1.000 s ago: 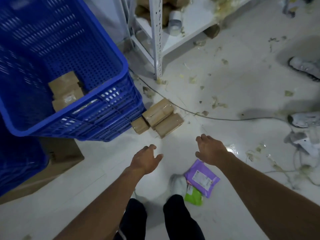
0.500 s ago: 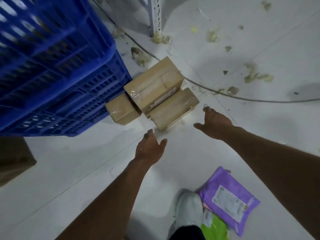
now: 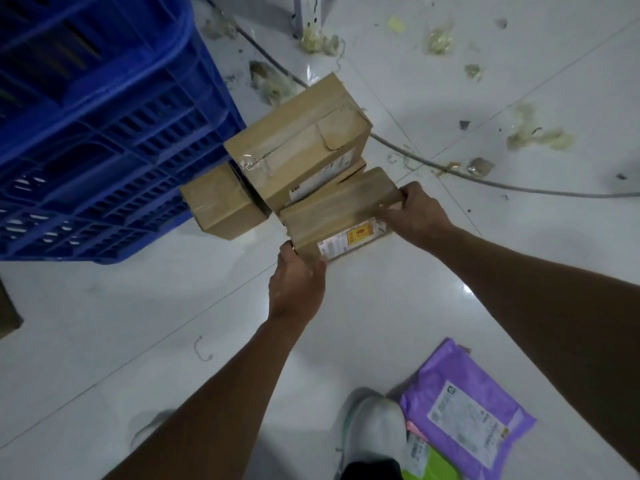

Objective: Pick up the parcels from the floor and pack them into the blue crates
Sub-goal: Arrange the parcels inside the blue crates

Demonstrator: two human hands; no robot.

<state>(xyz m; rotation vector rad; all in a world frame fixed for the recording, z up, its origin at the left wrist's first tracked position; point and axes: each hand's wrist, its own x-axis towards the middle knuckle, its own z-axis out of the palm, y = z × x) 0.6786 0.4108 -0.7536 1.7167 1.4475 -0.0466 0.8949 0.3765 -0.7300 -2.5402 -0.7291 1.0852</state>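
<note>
Three brown cardboard parcels lie on the white floor beside the blue crate (image 3: 114, 140). The nearest long parcel (image 3: 339, 209) carries a yellow label. My left hand (image 3: 298, 278) grips its near left corner and my right hand (image 3: 415, 213) grips its right end. A larger taped parcel (image 3: 298, 140) sits just behind it, and a small parcel (image 3: 221, 202) rests against the crate wall. A purple mailer bag (image 3: 464, 410) and a green one (image 3: 433, 469) lie by my shoe.
A grey cable (image 3: 450, 171) runs across the floor behind the parcels. Scraps of tape and litter (image 3: 536, 136) are scattered at the upper right. A white shelf leg (image 3: 308, 15) stands at the top. My white shoe (image 3: 374, 434) is at the bottom.
My head has dropped closer to the floor. Both hands have moved forward from above the floor onto the nearest long parcel and taken hold of its two ends.
</note>
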